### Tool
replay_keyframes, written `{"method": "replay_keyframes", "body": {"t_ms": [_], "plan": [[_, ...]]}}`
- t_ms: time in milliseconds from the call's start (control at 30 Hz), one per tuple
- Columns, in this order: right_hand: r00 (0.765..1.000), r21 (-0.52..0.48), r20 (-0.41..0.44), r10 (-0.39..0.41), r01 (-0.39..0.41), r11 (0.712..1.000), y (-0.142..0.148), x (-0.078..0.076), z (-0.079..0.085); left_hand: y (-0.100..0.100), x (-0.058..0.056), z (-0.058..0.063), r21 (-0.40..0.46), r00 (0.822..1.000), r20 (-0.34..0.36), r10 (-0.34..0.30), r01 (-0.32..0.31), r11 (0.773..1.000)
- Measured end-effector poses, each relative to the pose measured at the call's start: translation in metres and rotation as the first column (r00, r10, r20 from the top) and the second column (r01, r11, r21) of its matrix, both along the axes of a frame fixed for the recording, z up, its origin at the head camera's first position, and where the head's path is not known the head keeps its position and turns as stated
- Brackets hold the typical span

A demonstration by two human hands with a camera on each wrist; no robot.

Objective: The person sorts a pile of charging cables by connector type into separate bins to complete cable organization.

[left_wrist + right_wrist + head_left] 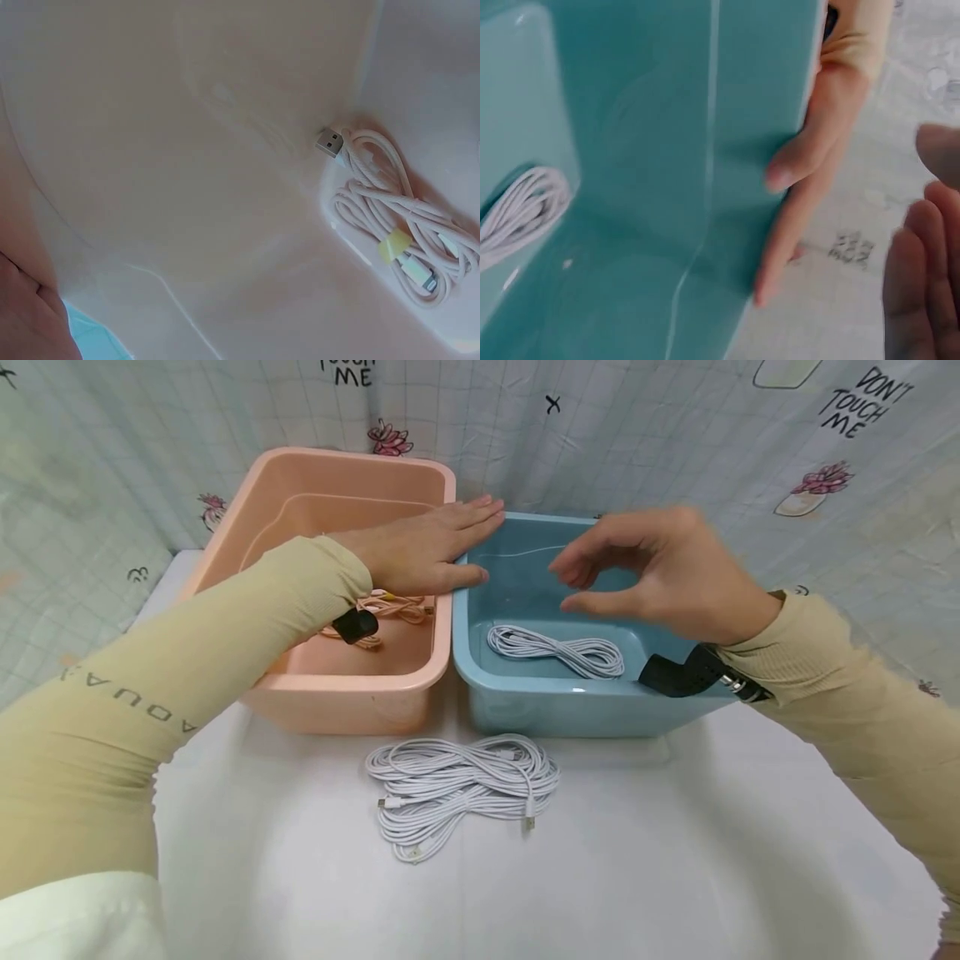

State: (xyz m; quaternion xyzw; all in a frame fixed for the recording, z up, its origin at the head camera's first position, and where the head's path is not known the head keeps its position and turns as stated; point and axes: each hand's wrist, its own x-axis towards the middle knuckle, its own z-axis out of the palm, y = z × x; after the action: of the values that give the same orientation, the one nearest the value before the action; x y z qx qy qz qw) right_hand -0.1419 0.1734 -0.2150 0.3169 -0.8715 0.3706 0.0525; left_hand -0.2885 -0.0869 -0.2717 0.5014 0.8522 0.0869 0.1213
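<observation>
Your left hand (pixel 427 547) lies straight-fingered over the pink bin (pixel 345 710) edge; your right hand (pixel 660 568), thumb apart, seems empty above the blue bin (pixel 570 714), coil (pixel 555 652) inside; the front pile's (pixel 465 781) overlapping loops could snag if lifted.

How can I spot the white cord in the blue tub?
On the table, find the blue tub beside the peach tub. At the bottom of the blue tub, near the front, lies the bundled white cord. Other white cords lie outside the tubs, on the table.

Room below my right hand (pixel 660 572) into blue bin (pixel 555 706); my left hand (pixel 416 550) lies across adjoining rims (pixel 444 639), blocking crossover.
</observation>
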Motion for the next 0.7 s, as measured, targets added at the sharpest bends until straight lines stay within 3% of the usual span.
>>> {"method": "replay_keyframes", "body": {"t_ms": [200, 433, 700], "plan": [[0.992, -0.086, 0.028, 0.119, -0.116, 0.989, -0.013, 0.015, -0.004, 0.000, 0.000, 0.001, -0.001, 1.000, 0.000, -0.004, 0.004, 1.000], [0.971, -0.143, 0.002, 0.238, -0.236, 0.961, -0.031, 0.037, -0.018, 0.001, -0.001, 0.000, 0.008, 1.000, -0.009, -0.013, 0.013, 1.000], [0.944, -0.095, -0.042, 0.328, -0.331, 0.939, -0.048, 0.057, -0.045, 0.000, -0.001, 0.002, 0.001, 1.000, 0.005, -0.024, 0.024, 1.000]]}}
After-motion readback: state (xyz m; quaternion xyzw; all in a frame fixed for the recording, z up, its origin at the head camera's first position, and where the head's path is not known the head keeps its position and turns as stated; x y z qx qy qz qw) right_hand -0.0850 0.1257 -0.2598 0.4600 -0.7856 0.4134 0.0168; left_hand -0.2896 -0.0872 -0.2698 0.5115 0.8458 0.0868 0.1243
